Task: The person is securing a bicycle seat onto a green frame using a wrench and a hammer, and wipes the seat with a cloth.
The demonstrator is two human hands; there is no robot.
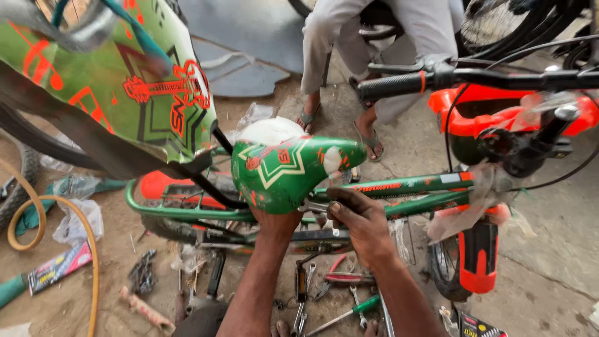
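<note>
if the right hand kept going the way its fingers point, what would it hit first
The right hand points up and left, toward the underside of the green saddle. Its fingers already look to be at the metal fitting just beneath it, so the saddle's underside would probably come first, though depth is hard to judge.

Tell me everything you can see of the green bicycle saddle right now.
The green saddle is glossy, padded-looking, printed with a white-edged star pattern and orange marks, with a white patch near its nose, which points right. It sits roughly level above the green bicycle frame. The left hand grips it from beneath at the rear; the right hand works just under its nose. A white wrapped bundle shows behind it.
</note>
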